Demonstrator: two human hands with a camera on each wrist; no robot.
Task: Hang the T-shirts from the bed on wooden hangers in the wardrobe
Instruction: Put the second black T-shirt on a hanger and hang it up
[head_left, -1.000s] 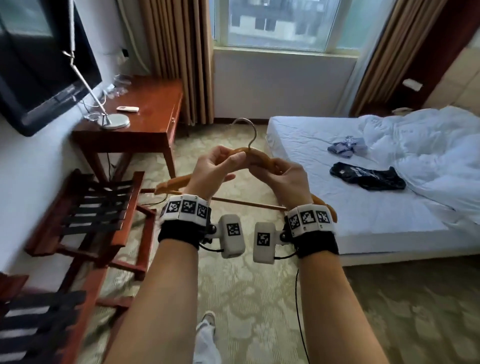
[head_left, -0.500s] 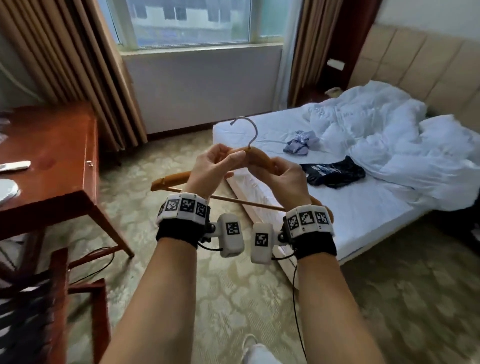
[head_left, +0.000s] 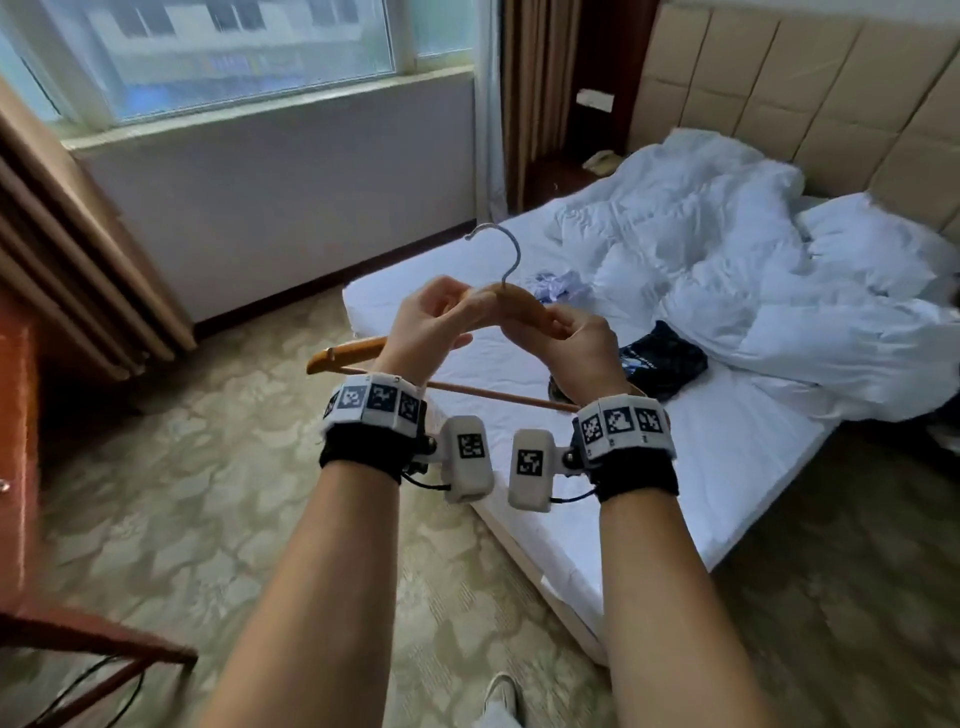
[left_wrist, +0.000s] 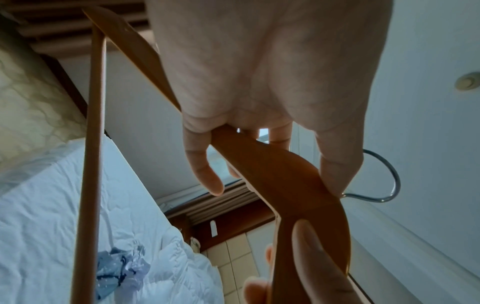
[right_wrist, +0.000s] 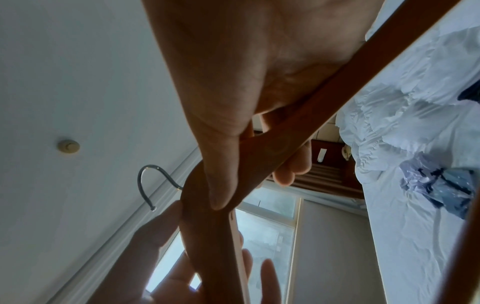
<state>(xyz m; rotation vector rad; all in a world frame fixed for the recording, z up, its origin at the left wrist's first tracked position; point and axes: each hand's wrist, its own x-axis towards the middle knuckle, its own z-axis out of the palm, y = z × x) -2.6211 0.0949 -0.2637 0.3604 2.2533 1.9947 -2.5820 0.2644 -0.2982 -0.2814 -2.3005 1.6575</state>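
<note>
Head view: since a second ago your view has swung from the desk toward the bed (head_left: 519, 431), and both hands hold the wooden hanger (head_left: 511, 304) as before. Left hand (head_left: 426, 325) and right hand (head_left: 582, 343) pinch its shoulders. Dark T-shirt (head_left: 665, 358) and pale blue T-shirt (head_left: 558, 286) lie on the sheet; you're closing in.

Left wrist: thumb and fingers clamp the hanger.

Right wrist: same grip. No wardrobe visible.

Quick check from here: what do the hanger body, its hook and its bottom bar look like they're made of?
Hanger body, held by both hands: looks like wood, warm orange-brown with a smooth, slightly glossy finish. Hook: seems to be metal wire, thin, silvery and shiny, with highlights in the left wrist view. Bottom bar: probably a wooden dowel, a round rod in the same tone as the body, more matte.
</note>
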